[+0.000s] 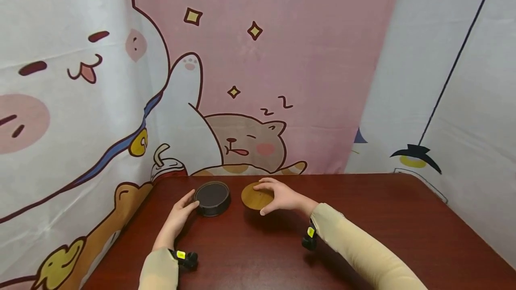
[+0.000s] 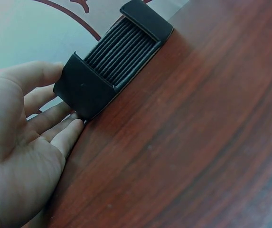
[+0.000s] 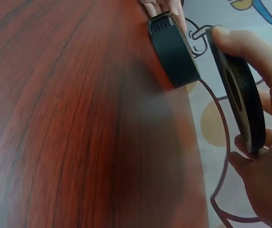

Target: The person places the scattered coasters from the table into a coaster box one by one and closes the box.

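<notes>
On the table, left of the middle, stands a low round black coaster holder (image 1: 212, 197). The left wrist view shows a gap in its side wall, with several thin black coasters (image 2: 121, 51) stacked inside. My left hand (image 1: 179, 214) holds the holder at its near left side, thumb and fingers against the wall. To the right, my right hand (image 1: 283, 198) grips a round disc (image 1: 255, 197) by its edge, above the table. Its top is wood-coloured; in the right wrist view its rim is thick and black, with a recessed underside (image 3: 233, 90).
The dark red-brown wooden table (image 1: 250, 254) reaches back to a cartoon-printed cloth (image 1: 314, 79). The same kind of cloth hangs close along the left side. Small black cameras (image 1: 187, 259) are strapped to both wrists.
</notes>
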Tool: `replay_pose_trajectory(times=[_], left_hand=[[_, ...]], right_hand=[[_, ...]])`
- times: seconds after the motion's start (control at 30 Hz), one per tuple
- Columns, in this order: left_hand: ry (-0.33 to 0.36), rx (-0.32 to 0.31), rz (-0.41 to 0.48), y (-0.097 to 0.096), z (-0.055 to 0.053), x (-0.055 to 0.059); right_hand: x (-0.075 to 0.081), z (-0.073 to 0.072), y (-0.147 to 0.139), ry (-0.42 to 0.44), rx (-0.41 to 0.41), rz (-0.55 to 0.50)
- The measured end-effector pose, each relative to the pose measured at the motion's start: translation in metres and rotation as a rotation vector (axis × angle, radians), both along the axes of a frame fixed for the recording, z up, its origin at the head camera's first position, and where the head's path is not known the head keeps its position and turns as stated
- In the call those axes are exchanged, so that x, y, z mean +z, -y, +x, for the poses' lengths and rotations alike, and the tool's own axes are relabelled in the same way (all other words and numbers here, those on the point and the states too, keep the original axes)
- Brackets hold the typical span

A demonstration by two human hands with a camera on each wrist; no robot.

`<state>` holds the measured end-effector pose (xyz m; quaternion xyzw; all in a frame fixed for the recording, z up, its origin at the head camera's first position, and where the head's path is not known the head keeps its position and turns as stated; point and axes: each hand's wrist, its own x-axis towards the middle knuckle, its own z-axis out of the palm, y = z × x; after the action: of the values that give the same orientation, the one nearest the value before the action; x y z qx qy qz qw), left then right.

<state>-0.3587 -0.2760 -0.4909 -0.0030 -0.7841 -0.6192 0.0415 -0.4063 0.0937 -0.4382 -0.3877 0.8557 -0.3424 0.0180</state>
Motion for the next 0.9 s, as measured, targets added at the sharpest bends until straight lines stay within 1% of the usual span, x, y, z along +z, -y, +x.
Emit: replay_pose_trajectory(times=[0.2,0.4,0.53,0.7,0.9], left_hand=[[0.002,-0.004,-0.009,-0.003,0.002,0.0],[-0.006,-0.01,-0.003,-0.004,0.0,-0.001],[-0.011,-0.012,0.002,-0.003,-0.002,0.0],[-0.012,-0.007,0.005,-0.002,-0.002,0.002],[-0.01,0.008,-0.003,0.0,-0.001,0.001]], right_hand=[[-0.007,-0.006,0.022,0.013,0.003,-0.005],[-0.014,-0.012,0.04,0.017,-0.001,0.005],[-0.014,-0.016,0.052,0.026,-0.012,0.012],[-0.011,-0.02,0.069,0.042,-0.007,-0.008],[-0.012,-0.024,0.089,0.041,-0.015,-0.003]])
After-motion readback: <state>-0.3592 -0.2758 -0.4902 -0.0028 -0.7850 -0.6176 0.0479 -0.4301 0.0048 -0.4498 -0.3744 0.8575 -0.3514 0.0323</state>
